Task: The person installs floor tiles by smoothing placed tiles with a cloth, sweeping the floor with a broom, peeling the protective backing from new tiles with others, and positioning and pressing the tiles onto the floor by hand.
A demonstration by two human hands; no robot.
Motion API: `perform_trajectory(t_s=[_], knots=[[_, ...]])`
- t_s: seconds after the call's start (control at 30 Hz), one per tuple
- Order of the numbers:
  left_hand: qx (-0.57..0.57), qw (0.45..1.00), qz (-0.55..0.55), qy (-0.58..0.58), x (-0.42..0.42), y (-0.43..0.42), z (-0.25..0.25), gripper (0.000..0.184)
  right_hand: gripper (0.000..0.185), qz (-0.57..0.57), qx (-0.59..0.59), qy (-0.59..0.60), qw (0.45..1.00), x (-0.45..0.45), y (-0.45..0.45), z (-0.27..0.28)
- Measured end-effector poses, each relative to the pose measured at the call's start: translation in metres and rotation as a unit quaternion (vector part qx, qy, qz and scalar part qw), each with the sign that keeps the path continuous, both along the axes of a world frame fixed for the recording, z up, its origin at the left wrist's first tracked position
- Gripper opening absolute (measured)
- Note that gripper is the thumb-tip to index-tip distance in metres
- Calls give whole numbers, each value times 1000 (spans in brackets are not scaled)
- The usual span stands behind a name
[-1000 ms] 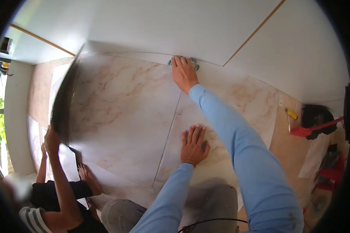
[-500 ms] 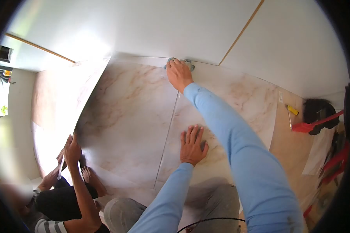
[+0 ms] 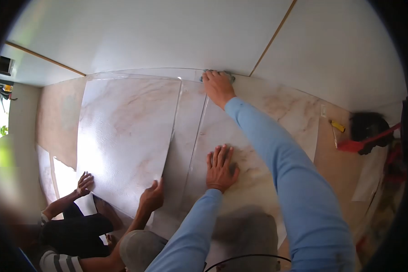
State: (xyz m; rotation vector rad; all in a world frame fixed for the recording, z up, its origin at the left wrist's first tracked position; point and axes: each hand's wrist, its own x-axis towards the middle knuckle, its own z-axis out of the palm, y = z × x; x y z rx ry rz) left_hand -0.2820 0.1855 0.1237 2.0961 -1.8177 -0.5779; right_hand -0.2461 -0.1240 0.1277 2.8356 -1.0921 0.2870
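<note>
My right hand reaches far forward and is closed over a crumpled grey-blue cloth. That cloth presses on the sheet's far edge, where the floor meets the white wall panel. Below it, my left hand lies flat with spread fingers on a pinkish marble-patterned sheet. A narrow seam runs just left of this hand. Further left, a co-worker's two hands hold the near edge of another marble-patterned sheet, which lies partly over the flooring beside the seam.
The white wall panels rise along the far side. At the right are a yellow-handled tool, a red-handled item and a black bag-like object. The co-worker crouches at the lower left, close to my knee.
The co-worker's sheet has come down from steeply raised to nearly flat, swinging right towards the seam. One co-worker hand has moved right. My hands keep nearly the same places on the sheet.
</note>
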Motion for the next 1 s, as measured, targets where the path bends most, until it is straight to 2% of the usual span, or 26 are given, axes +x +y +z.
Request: perform_trajectory(t_s=[0.23, 0.37, 0.5, 0.67, 0.8, 0.83, 1.0], knots=[[-20, 1000, 2, 17, -1, 3, -8, 76, 39, -72, 52, -101, 991, -111, 12, -2], [-31, 999, 10, 37, 1, 3, -4, 76, 46, -156, 90, -57, 982, -166, 64, 19], [-71, 988, 22, 136, 1, 4, -22, 77, 55, -188, 93, -36, 977, -203, 136, 23], [-60, 994, 24, 83, -1, 4, -5, 73, 62, -225, 213, -16, 951, -233, 231, 49], [-50, 997, 23, 57, -3, 2, -6, 71, 61, -224, 221, 7, 949, -253, 294, 45], [-35, 999, 27, 25, -6, 0, 8, 65, 60, -220, 213, 6, 952, -256, 306, 41], [177, 980, -20, 84, 21, -42, 86, 41, 59, -236, 247, 8, 940, -258, 314, 30]])
